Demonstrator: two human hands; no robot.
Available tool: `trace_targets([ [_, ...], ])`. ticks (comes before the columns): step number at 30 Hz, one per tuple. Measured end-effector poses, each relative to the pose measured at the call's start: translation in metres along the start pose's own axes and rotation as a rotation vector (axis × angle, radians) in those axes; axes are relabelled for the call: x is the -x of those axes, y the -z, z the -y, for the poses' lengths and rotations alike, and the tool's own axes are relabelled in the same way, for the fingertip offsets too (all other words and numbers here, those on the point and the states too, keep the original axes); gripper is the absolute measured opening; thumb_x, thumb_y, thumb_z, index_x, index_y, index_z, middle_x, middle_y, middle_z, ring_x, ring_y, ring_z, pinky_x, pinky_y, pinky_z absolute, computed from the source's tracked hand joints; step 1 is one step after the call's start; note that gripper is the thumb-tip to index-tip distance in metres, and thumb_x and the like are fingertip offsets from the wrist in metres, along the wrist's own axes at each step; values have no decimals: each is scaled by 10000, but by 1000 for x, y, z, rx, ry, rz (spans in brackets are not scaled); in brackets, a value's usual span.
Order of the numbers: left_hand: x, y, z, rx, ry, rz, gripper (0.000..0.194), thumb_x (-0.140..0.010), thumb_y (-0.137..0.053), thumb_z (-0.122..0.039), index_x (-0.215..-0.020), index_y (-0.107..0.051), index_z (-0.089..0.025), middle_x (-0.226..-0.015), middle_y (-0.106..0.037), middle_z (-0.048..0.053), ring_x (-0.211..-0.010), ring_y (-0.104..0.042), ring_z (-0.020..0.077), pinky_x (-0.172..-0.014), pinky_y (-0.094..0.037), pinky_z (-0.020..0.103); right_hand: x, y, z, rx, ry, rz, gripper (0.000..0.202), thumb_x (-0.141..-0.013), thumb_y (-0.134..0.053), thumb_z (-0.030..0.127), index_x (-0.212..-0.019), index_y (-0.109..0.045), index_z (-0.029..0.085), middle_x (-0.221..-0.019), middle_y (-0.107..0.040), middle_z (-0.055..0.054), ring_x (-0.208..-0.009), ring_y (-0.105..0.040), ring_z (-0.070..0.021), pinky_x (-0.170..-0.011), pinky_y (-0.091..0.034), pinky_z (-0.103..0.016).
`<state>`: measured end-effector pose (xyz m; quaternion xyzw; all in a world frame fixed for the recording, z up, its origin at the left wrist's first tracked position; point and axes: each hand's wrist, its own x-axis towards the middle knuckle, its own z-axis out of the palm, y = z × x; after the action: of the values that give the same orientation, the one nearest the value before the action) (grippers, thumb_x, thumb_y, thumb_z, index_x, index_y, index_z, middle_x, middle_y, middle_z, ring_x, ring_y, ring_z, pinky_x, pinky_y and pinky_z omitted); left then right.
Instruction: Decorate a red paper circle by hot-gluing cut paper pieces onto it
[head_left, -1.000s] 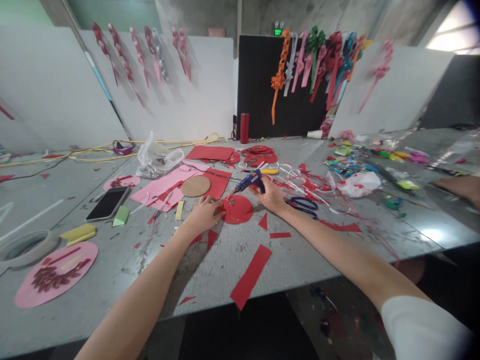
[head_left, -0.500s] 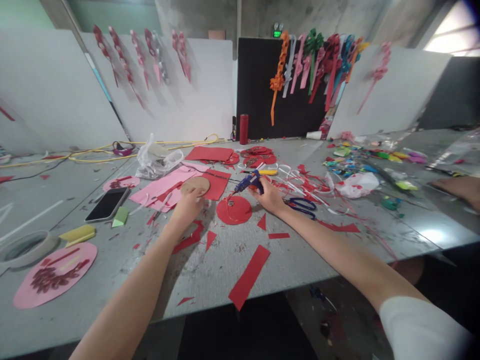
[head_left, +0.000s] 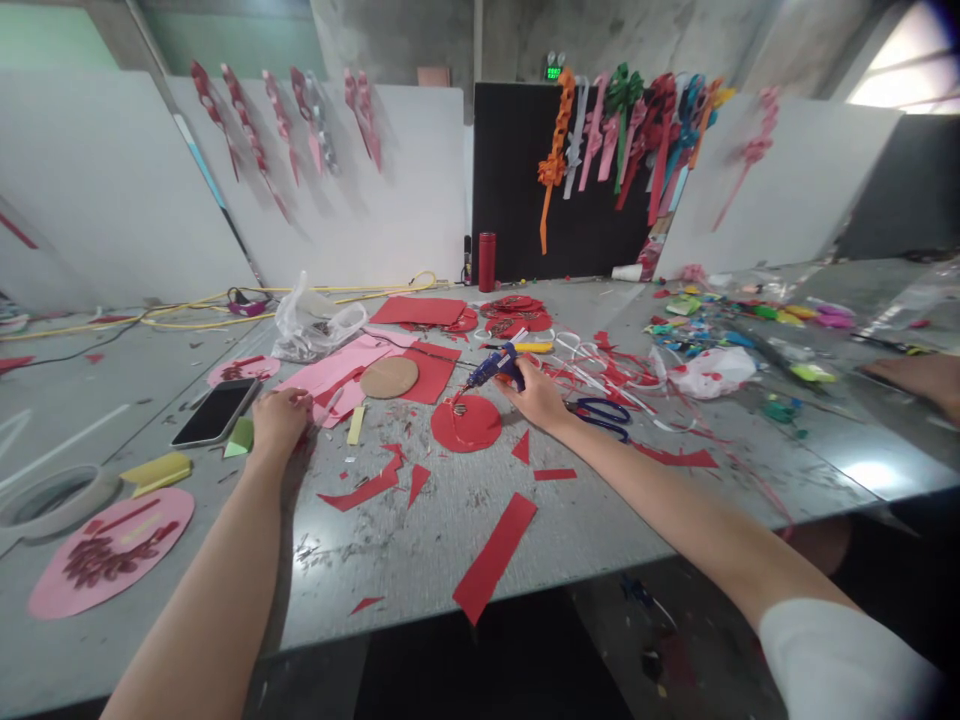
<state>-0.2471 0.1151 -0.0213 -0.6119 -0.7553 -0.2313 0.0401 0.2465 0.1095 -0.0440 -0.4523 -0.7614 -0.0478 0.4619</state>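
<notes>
In the middle of the desk (head_left: 585, 530), a flat red disc (head_left: 466, 427) is lying just beside the right hand (head_left: 535, 396), to the left of its grip and slightly toward the person. That grip is clasping the handle of a blue glue gun (head_left: 489, 370). The gun's long axis is slanting from upper right down to lower left, so the nozzle is pointing at the disc's far edge, where a small dark cluster (head_left: 459, 408) is sitting; whether the tip is touching, I cannot tell. Being round, the disc is showing no long axis of its own. The right hand is clearly being the nearer one. The left hand (head_left: 280, 420) is resting well apart from the disc, between a phone (head_left: 216, 412) and some pink paper (head_left: 330, 372), with a green piece (head_left: 240, 437) lying near its wrist; its fingers are bending inward, and I cannot tell whether they are holding anything. A cardboard disc (head_left: 389, 377) is lying between the two hands, farther back. As for writing, a green sign (head_left: 553, 73) is glowing above the black panel (head_left: 510, 180), its characters blurring too much for reading, and the red bottle (head_left: 487, 262) is showing no legible label
</notes>
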Motion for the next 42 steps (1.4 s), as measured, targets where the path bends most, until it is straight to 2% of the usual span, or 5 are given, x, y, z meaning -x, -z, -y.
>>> trace_targets([
  [10, 5, 1, -13, 47, -17, -100, 100, -897, -594, -215, -856, -667, -160, -967, -711, 144, -1186, -607, 362, -1123, -398, 580, 0, 0, 0, 0, 3, 4, 430, -1015, -568, 640, -1123, -588, 225, -927, -704, -80, -851, -701, -268, -741, -546, -370],
  [17, 16, 9, -70, 291, -174, -185, 203, -964, -523, -214, -1040, -699, -144, -1058, -739, 115, -1075, -643, 264, -1061, -476, 458, -1, 2, 3, -14, -38, 5, 465, -996, -564, 683, -1101, -592, 231, -969, -711, -94, -873, -697, -284, -749, -536, -375],
  [21, 41, -5, -119, 416, -286, -124, 257, -980, -539, -270, -1128, -730, -182, -1079, -768, 55, -935, -695, 188, -915, -556, 339, -2, 2, 3, -33, -68, -12, 459, -995, -559, 688, -1086, -589, 238, -976, -710, -88, -884, -688, -279, -774, -537, -378],
  [26, 82, -23, -166, 677, -361, 101, 181, -917, -602, -265, -988, -761, -215, -970, -808, 50, -906, -745, 220, -866, -580, 332, -3, 4, 5, -57, -79, -14, 437, -1000, -561, 675, -1056, -575, 241, -965, -703, -77, -871, -679, -270, -788, -533, -380],
  [42, 103, -29, -197, 818, -196, 223, 94, -880, -723, -301, -871, -777, -225, -879, -823, 41, -848, -781, 239, -806, -594, 336, -4, 2, 6, -60, -66, -16, 433, -995, -578, 663, -1067, -600, 236, -960, -710, -91, -879, -689, -286, -796, -540, -397],
])
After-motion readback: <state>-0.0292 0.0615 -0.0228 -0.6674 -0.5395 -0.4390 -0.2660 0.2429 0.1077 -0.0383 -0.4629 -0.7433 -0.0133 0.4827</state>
